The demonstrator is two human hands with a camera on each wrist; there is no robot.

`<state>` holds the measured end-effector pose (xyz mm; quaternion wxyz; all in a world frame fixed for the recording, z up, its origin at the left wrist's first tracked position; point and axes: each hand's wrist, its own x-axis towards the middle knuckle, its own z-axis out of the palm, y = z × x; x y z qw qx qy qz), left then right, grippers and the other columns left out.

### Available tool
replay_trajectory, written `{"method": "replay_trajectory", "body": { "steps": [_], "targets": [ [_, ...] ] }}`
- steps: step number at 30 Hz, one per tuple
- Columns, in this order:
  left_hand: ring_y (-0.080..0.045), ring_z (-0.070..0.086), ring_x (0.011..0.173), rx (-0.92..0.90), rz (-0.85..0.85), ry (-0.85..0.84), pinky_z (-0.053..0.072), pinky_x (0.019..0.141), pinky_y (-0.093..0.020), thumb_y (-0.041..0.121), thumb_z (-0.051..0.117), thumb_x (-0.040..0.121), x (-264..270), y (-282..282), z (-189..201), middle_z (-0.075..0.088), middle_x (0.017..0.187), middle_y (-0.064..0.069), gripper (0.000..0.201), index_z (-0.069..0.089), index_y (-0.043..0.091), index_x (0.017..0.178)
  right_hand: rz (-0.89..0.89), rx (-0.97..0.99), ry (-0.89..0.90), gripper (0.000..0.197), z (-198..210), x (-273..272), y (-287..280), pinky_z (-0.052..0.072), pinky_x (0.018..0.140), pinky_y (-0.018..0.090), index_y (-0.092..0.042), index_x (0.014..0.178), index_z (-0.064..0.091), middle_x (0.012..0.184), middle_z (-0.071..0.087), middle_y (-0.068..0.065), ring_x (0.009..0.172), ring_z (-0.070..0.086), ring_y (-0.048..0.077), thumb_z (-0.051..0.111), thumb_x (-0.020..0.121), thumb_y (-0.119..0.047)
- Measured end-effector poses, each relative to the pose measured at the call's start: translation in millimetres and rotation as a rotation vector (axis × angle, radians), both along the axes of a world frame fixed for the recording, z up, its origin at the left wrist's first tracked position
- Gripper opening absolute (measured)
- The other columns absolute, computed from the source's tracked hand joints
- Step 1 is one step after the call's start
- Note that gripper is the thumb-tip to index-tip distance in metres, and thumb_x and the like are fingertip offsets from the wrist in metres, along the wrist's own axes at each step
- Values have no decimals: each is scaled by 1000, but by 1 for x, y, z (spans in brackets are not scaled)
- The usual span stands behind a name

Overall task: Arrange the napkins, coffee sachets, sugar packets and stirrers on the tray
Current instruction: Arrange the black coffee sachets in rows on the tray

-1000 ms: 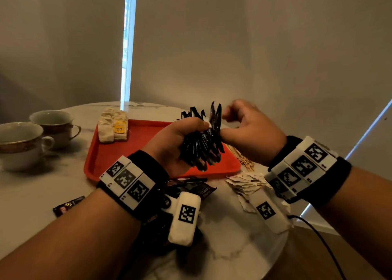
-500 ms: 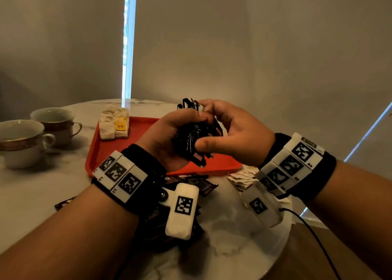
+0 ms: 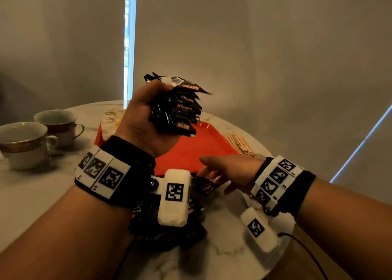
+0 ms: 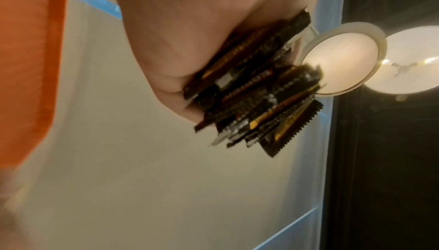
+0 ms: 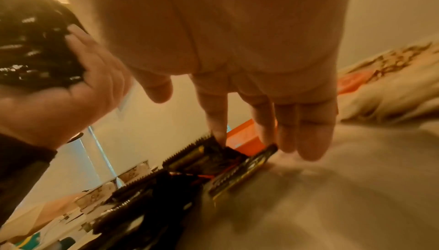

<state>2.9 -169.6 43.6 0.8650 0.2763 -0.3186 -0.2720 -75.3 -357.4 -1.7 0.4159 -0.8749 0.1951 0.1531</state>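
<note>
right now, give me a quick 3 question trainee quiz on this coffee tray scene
1. True or false: the left hand grips a bundle of black coffee sachets above the red tray.
2. Multiple choice: the right hand reaches down toward
A. the two cups
B. the loose sachets on the table
C. the wooden stirrers
3. Fill in: the stirrers lie on the table, to the ___ of the tray in the head view.

Key: 1 true; 2 B; 3 right
</note>
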Motion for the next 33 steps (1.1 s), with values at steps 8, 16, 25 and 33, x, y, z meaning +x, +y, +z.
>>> {"method": "replay_trajectory", "body": {
  "steps": [8, 16, 25, 33],
  "targets": [
    [-15, 50, 73, 19, 174, -90, 25, 64, -27, 29, 53, 78, 24, 35, 16, 50, 84, 0, 25, 67, 13, 91, 29, 170, 2, 57, -9, 8, 22, 46, 70, 33, -10, 107, 74, 91, 53, 5, 77, 53, 18, 46, 98, -58],
    [-17, 51, 68, 259, 266, -86, 33, 61, -27, 29, 61, 68, 63, 62, 33, 54, 79, -2, 24, 71, 13, 84, -62, 245, -572, 25, 45, 50, 0, 39, 64, 31, -17, 85, 66, 86, 63, 2, 82, 56, 19, 61, 95, -40],
    [-22, 61, 58, 365, 287, 162, 49, 54, -25, 25, 56, 74, 117, 57, 21, 63, 70, -11, 27, 72, 3, 77, 141, 734, -858, 83, 97, 160, 61, 46, 86, 36, -22, 111, 50, 120, 57, 8, 114, 58, 24, 88, 43, -50],
    [-25, 65, 67, 404, 236, 217, 50, 66, -35, 26, 59, 77, 146, 61, -19, 67, 82, -15, 35, 65, 3, 102, 516, 707, -737, 106, 50, 223, 72, 47, 104, 38, -22, 106, 39, 148, 45, 6, 138, 46, 19, 97, 24, -56]
  ]
}}
